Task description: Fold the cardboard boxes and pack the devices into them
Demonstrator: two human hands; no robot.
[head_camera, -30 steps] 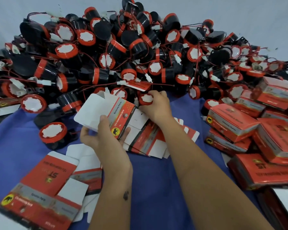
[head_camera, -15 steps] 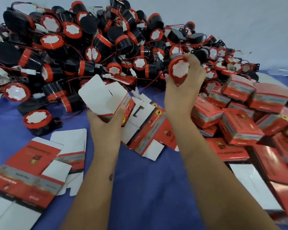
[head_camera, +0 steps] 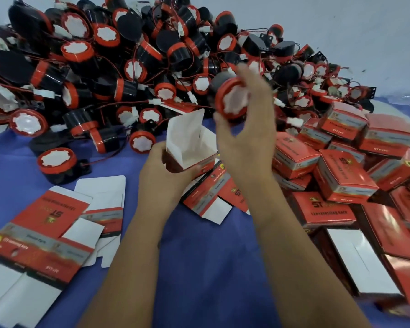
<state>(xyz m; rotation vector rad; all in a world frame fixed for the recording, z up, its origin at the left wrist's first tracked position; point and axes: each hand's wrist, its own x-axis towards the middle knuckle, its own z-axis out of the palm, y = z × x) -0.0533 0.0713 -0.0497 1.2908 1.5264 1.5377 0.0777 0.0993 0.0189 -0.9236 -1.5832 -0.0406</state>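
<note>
I see glossy red printed cardboard on the packed boxes (head_camera: 343, 176), and matt white card inside the open box (head_camera: 189, 147). The devices (head_camera: 137, 55) look like shiny black and red plastic. The cloth (head_camera: 199, 268) is matt blue.

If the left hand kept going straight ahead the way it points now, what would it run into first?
Probably the heap of devices just beyond the open box that the left hand holds; how far off is unclear from one view.
</note>
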